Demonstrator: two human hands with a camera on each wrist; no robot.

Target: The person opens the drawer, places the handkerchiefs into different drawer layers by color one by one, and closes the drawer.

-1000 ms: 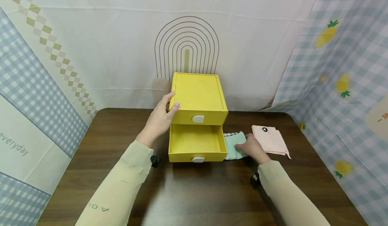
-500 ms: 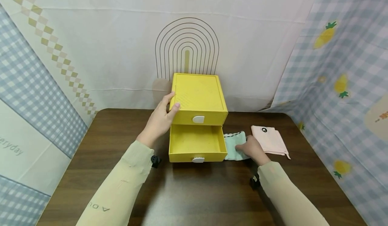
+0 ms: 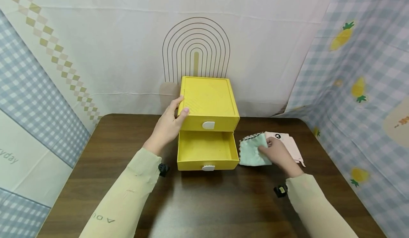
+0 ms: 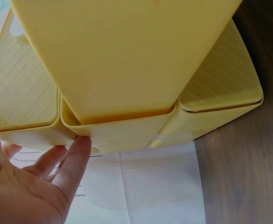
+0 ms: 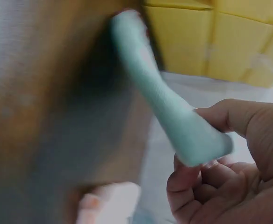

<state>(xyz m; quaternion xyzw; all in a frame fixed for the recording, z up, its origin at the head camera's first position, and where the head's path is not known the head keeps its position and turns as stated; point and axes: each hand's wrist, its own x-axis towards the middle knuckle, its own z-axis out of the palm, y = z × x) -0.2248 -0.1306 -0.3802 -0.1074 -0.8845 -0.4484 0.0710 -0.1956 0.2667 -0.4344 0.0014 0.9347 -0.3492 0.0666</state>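
Observation:
A yellow two-drawer box (image 3: 209, 103) stands at the back middle of the brown table (image 3: 204, 202). Its lower drawer (image 3: 207, 151) is pulled out and looks empty. My left hand (image 3: 169, 124) rests with straight fingers against the box's upper left corner; the fingers (image 4: 73, 163) touch its edge in the left wrist view. My right hand (image 3: 276, 154) pinches a folded mint-green cloth (image 3: 254, 152) just right of the drawer. The cloth (image 5: 169, 112) hangs lifted from between thumb and fingers in the right wrist view. A folded pink cloth (image 3: 287, 144) lies behind that hand.
Patterned fabric backdrops (image 3: 64, 53) wall in the table at the back and on both sides. The table's front half in the head view is bare wood.
My right hand has closed on the green cloth and raised it off the table, shifting slightly right. The left hand and the box have not moved.

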